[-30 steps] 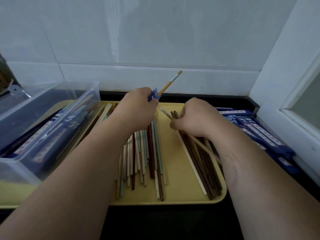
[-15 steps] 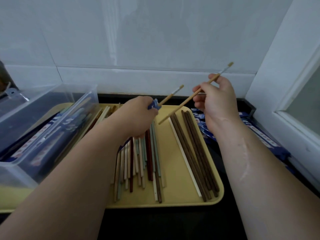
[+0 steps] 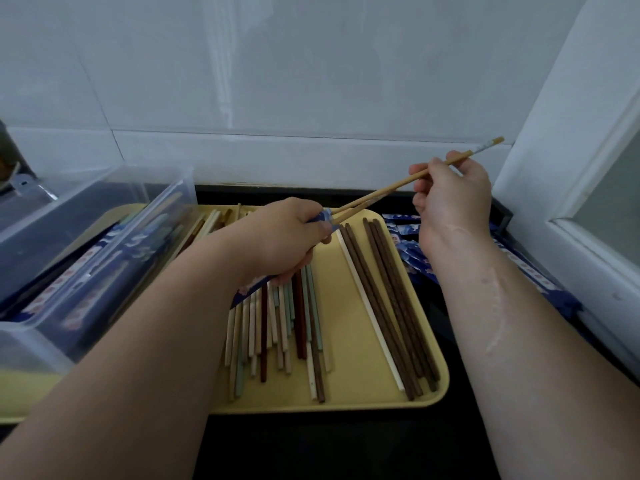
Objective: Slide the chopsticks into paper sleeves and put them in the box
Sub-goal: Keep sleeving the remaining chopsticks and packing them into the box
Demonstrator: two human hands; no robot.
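My right hand [image 3: 450, 199] pinched the second light-wood chopstick [image 3: 398, 183], lifted off the yellow tray [image 3: 363, 393] a second before. Its tip had now reached the mouth of the blue paper sleeve [image 3: 323, 216] gripped in my left hand [image 3: 287, 240], beside the first chopstick [image 3: 360, 204]. Pushing it home came next, I judged; the clear box [image 3: 114, 244] waited at nine o'clock.
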